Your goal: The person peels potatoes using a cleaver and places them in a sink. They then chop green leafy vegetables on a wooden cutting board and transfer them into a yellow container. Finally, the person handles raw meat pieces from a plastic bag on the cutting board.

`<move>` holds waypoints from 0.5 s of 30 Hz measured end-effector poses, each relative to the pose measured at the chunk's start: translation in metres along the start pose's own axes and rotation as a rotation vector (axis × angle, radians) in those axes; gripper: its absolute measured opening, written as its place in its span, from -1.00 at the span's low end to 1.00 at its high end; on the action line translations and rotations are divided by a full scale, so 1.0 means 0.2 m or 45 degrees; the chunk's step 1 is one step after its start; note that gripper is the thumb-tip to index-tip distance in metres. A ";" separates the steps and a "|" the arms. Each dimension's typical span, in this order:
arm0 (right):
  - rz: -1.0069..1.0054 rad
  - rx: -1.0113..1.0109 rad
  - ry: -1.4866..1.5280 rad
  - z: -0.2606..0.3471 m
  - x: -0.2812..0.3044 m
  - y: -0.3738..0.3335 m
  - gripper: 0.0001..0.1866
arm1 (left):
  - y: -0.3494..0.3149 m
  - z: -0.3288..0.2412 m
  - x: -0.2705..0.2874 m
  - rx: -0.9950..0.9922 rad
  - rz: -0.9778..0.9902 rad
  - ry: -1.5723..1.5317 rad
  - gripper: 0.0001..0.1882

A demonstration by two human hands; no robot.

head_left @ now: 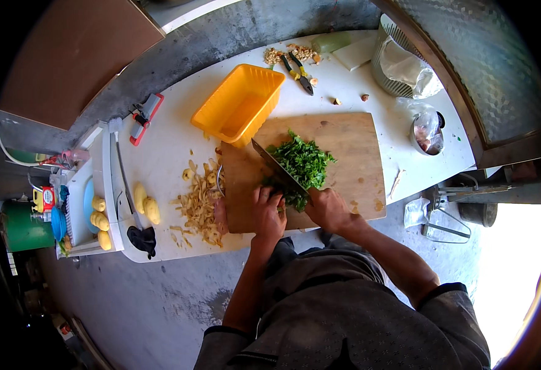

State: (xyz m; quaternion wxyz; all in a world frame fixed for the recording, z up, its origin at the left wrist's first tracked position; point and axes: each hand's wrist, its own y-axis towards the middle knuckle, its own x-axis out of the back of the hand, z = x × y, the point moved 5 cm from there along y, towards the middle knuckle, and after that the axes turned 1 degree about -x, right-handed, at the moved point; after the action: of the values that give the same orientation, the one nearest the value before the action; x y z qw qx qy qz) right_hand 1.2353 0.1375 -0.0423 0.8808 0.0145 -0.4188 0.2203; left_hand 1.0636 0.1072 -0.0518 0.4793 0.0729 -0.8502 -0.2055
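A wooden cutting board [350,142] lies on the white table with a heap of chopped leafy greens [307,161] on it. My right hand [329,209] is closed around the handle of a broad dark kitchen knife [276,165]. Its blade points away and to the left, along the left side of the heap. Left of the blade, the curled fingers of my left hand [269,213] press on some greens at the board's near edge. Most of that bunch is hidden under the fingers. An orange plastic basket [238,102] stands at the board's far left corner.
Vegetable peelings [202,200] are piled left of the board. Beyond it lie pliers [299,73] and shell bits [304,52]. A metal bowl [418,145] and a lidless bin [384,74] stand at right. Potatoes [150,209] and a red-grey tool [147,118] are at left.
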 end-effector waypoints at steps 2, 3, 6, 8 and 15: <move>0.014 0.033 -0.030 0.05 0.11 -0.04 -0.88 | -0.01 0.03 -0.01 0.086 0.034 -0.022 -0.79; 0.046 0.046 -0.078 0.08 0.17 -0.09 -0.89 | -0.01 0.04 -0.03 0.128 0.056 -0.041 -0.78; 0.069 0.129 -0.169 0.07 0.18 -0.19 -0.91 | -0.05 0.10 -0.12 0.234 0.063 -0.271 -0.69; 0.097 0.159 -0.200 0.04 0.15 -0.22 -0.92 | -0.03 0.11 -0.14 0.236 0.012 -0.233 -0.65; 0.254 0.118 -0.230 -0.01 0.08 -0.18 -0.91 | 0.03 0.06 -0.11 0.228 0.020 -0.310 -0.65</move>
State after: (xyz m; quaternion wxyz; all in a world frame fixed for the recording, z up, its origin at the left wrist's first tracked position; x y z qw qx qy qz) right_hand 1.2598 0.1110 -0.0260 0.8117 0.0332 -0.4850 0.3237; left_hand 1.0664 0.1236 -0.0723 0.3656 0.0833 -0.9175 -0.1325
